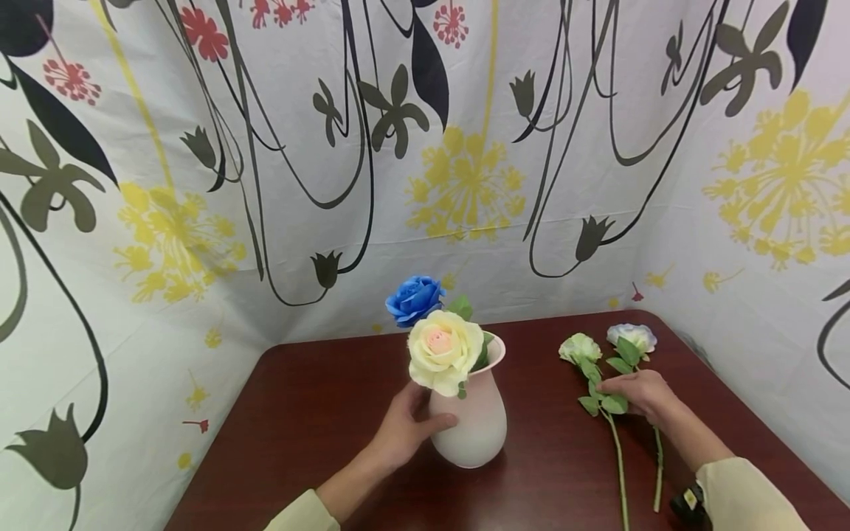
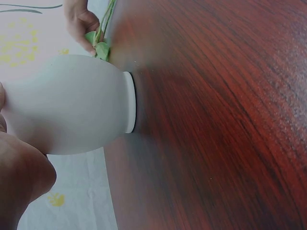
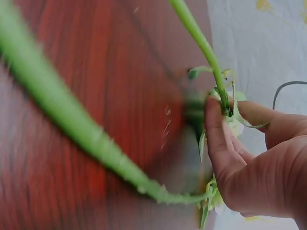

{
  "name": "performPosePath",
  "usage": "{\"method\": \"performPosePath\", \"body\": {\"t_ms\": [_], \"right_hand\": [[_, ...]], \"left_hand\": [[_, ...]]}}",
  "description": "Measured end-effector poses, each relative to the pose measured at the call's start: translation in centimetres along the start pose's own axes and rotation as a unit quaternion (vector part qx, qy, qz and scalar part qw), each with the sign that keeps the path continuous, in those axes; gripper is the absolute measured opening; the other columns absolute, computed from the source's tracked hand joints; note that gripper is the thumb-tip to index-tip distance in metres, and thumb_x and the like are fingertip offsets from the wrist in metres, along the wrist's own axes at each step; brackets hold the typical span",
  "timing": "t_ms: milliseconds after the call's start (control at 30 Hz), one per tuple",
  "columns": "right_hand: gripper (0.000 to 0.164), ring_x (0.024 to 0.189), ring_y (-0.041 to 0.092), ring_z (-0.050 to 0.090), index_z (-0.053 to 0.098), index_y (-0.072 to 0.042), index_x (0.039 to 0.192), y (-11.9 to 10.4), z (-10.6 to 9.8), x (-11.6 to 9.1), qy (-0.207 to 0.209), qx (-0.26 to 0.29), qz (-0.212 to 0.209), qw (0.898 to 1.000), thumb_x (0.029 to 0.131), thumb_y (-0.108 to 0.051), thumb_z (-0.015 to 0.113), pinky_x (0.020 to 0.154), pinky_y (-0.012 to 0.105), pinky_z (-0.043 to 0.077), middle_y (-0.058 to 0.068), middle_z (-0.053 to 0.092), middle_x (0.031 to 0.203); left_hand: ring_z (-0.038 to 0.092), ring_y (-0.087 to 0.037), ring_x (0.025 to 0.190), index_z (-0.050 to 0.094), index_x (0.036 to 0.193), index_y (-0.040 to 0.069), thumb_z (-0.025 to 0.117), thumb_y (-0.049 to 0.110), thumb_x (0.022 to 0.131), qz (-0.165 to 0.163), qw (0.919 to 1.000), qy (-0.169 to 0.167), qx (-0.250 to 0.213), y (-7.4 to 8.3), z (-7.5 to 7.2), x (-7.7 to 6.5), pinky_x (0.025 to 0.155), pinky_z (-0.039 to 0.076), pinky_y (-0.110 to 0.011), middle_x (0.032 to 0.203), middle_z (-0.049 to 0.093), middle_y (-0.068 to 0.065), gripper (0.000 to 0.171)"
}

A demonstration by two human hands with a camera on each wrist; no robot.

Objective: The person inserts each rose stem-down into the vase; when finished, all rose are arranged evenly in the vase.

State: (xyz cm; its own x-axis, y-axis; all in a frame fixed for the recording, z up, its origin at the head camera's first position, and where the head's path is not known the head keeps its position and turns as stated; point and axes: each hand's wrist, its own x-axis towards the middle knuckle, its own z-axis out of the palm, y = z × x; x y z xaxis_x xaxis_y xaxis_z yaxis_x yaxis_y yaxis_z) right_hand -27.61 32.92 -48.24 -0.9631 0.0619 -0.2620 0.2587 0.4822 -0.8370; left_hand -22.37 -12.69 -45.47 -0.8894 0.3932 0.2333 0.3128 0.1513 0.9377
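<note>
A white vase [image 1: 470, 428] stands upright on the table, holding a blue rose [image 1: 415, 299] and a cream rose [image 1: 443, 346] with a pinkish middle. My left hand [image 1: 406, 424] grips the vase from its left side, thumb across the front; the other fingers are mostly hidden behind it. Over on the right, my right hand [image 1: 643, 392] pinches the leafy stem of a pale green-white flower [image 1: 581, 348]. In the right wrist view, thumb and finger meet on that green stem [image 3: 204, 45]. Beside it lies a second flower, white with a bluish tint [image 1: 632, 338].
The dark red wood-grain table [image 1: 319, 413] carries everything. A white cloth with printed flowers [image 1: 279, 184] hangs close behind the table and along both sides. A small black object [image 1: 690, 503] sits by the right sleeve.
</note>
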Motion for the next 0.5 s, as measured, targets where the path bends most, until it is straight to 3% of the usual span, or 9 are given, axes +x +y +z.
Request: {"method": "performPosePath", "body": {"t_ms": [167, 367, 467, 500], "right_hand": [[0.047, 0.145, 0.057, 0.035, 0.075, -0.002, 0.129, -0.9, 0.0, -0.2, -0.011, 0.028, 0.009, 1.000, 0.100, -0.038, 0.076, 0.111, 0.067, 0.043, 0.033, 0.040, 0.160], [0.048, 0.153, 0.058, 0.014, 0.075, -0.012, 0.135, -2.8, -0.6, -0.8, -0.009, 0.067, 0.019, 0.998, 0.101, -0.046, 0.074, 0.117, 0.077, 0.021, 0.031, 0.019, 0.170], [0.049, 0.156, 0.055, 0.009, 0.074, -0.011, 0.135, -4.0, -0.9, -1.2, 0.004, 0.087, 0.002, 0.996, 0.100, -0.045, 0.075, 0.119, 0.075, 0.020, 0.029, 0.013, 0.172], [0.048, 0.155, 0.050, 0.023, 0.075, -0.011, 0.134, -4.4, -0.8, -1.3, 0.014, 0.096, -0.006, 0.995, 0.099, -0.045, 0.076, 0.120, 0.070, 0.028, 0.028, 0.020, 0.171]], "left_hand": [[0.054, -0.019, 0.139, 0.048, 0.155, 0.032, 0.083, 0.029, 0.095, -0.003, 1.0000, -0.001, 0.000, -0.1, 0.0, 0.0, 0.113, 0.049, -0.047, 0.152, 0.056, 0.008, 0.069], [0.054, -0.020, 0.139, 0.048, 0.155, 0.031, 0.082, 0.029, 0.096, -0.002, 1.0000, -0.002, 0.001, -0.1, 0.0, 0.0, 0.113, 0.049, -0.047, 0.153, 0.055, 0.008, 0.068], [0.053, -0.020, 0.139, 0.047, 0.155, 0.031, 0.082, 0.029, 0.096, -0.002, 1.0000, -0.002, 0.000, -0.1, 0.0, 0.0, 0.113, 0.049, -0.047, 0.153, 0.055, 0.007, 0.069], [0.053, -0.020, 0.140, 0.047, 0.155, 0.031, 0.082, 0.029, 0.096, -0.002, 1.0000, -0.001, 0.000, -0.1, 0.0, 0.0, 0.113, 0.048, -0.047, 0.154, 0.055, 0.008, 0.069]]}}
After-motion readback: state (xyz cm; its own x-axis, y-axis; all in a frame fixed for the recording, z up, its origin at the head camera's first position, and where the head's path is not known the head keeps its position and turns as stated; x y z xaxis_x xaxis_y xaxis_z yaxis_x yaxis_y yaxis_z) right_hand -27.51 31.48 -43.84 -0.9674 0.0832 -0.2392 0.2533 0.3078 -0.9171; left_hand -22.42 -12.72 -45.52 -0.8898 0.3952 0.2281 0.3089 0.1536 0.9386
